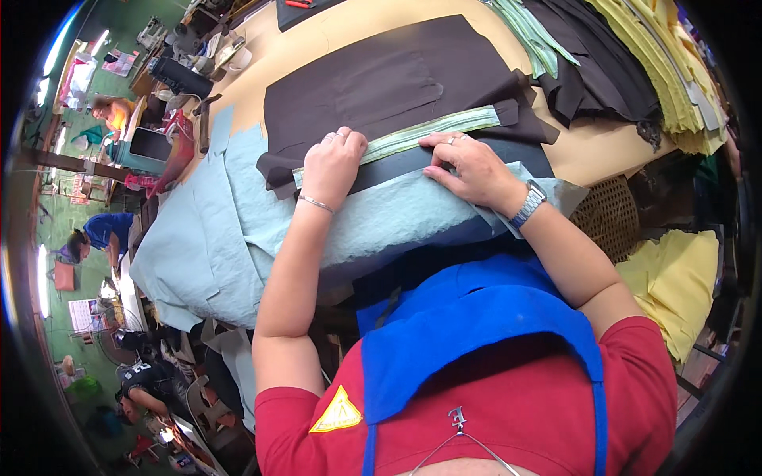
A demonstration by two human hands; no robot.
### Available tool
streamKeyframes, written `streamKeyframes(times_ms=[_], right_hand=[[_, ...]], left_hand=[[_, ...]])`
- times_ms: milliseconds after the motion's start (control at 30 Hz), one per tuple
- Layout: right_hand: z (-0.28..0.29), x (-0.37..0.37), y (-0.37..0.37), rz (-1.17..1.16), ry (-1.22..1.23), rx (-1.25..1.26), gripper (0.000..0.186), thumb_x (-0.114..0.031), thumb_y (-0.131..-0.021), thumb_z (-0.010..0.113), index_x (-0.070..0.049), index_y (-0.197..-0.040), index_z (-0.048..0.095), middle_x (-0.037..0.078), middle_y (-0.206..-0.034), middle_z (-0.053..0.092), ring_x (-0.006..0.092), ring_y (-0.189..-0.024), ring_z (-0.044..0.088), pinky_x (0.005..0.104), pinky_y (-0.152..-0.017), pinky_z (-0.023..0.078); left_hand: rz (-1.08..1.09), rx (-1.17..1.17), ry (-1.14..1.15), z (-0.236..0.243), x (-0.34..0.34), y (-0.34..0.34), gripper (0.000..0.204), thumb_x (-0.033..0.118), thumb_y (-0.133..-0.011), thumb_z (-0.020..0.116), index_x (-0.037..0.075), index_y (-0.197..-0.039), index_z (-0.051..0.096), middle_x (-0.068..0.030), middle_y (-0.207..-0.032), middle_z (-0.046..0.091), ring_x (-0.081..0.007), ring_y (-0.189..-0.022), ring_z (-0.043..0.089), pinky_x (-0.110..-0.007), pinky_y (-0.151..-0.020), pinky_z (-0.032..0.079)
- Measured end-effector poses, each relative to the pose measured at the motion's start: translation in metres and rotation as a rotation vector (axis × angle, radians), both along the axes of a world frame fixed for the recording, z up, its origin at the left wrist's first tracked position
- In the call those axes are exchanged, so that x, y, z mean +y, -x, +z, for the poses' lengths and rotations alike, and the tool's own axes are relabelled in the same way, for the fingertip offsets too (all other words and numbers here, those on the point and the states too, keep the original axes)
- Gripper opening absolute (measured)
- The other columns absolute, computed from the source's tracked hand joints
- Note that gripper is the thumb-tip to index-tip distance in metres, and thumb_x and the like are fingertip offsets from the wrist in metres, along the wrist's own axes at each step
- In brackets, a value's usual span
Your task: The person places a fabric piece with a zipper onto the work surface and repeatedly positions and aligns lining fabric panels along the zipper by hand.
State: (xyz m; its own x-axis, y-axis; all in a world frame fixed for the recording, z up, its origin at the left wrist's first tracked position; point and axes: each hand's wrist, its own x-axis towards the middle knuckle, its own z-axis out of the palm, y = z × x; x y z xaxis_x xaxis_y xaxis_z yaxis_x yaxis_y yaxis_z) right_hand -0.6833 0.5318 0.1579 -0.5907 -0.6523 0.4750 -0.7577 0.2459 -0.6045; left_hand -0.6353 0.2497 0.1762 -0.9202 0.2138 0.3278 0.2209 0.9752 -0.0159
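Observation:
A dark brown fabric panel (317, 99) with a patch pocket shape in its middle lies on the tabletop. Along its near edge runs a pale green striped strip (429, 131). My left hand (335, 166) is closed at the strip's left part, fingertips pinched down on it; what lies under them is partly hidden. Near the right part of the strip rests my right hand (472, 170), its thumb apart from the bent forefinger, its fingertips touching the strip's near edge. Light blue fabric (373, 226) hangs over the near table edge below both hands.
More striped strips (528, 36) lie at the far right, beside dark pleated fabric (599, 87) and yellow fabric (643, 47). A hammer (206, 123) sits at the table's left edge. Yellow cloth (675, 285) is at my right. Other people work at the left, one in blue (107, 232).

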Motion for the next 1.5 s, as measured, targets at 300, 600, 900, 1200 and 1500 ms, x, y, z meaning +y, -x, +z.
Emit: streamKeyframes(times_ms=[300,600,900,1200,1500], right_hand=[[0.001,-0.003,0.000,0.005,-0.029,-0.038,0.021,-0.017,-0.092,0.078,-0.004,-0.086,0.063,0.012,-0.130,0.072,0.0335,-0.114,0.067,0.0425,-0.097,0.053],[-0.003,-0.001,0.000,-0.011,-0.024,-0.063,0.023,-0.020,-0.092,0.079,-0.004,-0.085,0.063,0.013,-0.130,0.072,0.0336,-0.115,0.067,0.0425,-0.097,0.053],[-0.001,-0.004,0.000,-0.001,-0.010,0.002,0.024,-0.022,-0.092,0.076,-0.004,-0.087,0.063,0.014,-0.126,0.073,0.0349,-0.110,0.068,0.0433,-0.095,0.054],[0.000,-0.003,0.002,0.009,-0.015,-0.065,0.023,-0.021,-0.092,0.077,-0.004,-0.086,0.063,0.013,-0.128,0.073,0.0338,-0.112,0.068,0.0432,-0.096,0.053],[0.002,-0.002,0.000,0.011,-0.031,-0.090,0.023,-0.020,-0.094,0.077,-0.004,-0.085,0.062,0.012,-0.131,0.072,0.0325,-0.112,0.067,0.0419,-0.097,0.052]], left_hand=[[0.237,-0.067,-1.437,-0.029,-0.034,0.004,0.015,0.021,-0.113,0.047,0.009,-0.117,0.055,-0.0022,-0.100,0.066,-0.0097,-0.078,0.059,-0.027,-0.071,0.051],[0.073,0.102,-0.944,-0.004,-0.025,-0.011,0.026,0.013,-0.100,0.070,0.007,-0.124,0.065,-0.0059,-0.116,0.069,-0.0184,-0.091,0.066,-0.032,-0.076,0.055],[-0.131,0.079,-0.356,-0.004,0.002,-0.022,0.015,0.010,-0.087,0.082,0.010,-0.102,0.080,-0.0055,-0.101,0.073,-0.0216,-0.084,0.072,-0.035,-0.076,0.059],[-0.039,0.081,-0.743,-0.013,0.013,-0.020,0.003,0.008,-0.092,0.076,0.007,-0.091,0.074,-0.0047,-0.093,0.072,-0.0175,-0.072,0.068,-0.031,-0.065,0.054],[0.139,0.031,-1.415,-0.028,-0.020,-0.015,0.013,0.016,-0.106,0.065,0.004,-0.106,0.069,0.0011,-0.090,0.069,-0.0061,-0.076,0.060,-0.023,-0.071,0.051]])
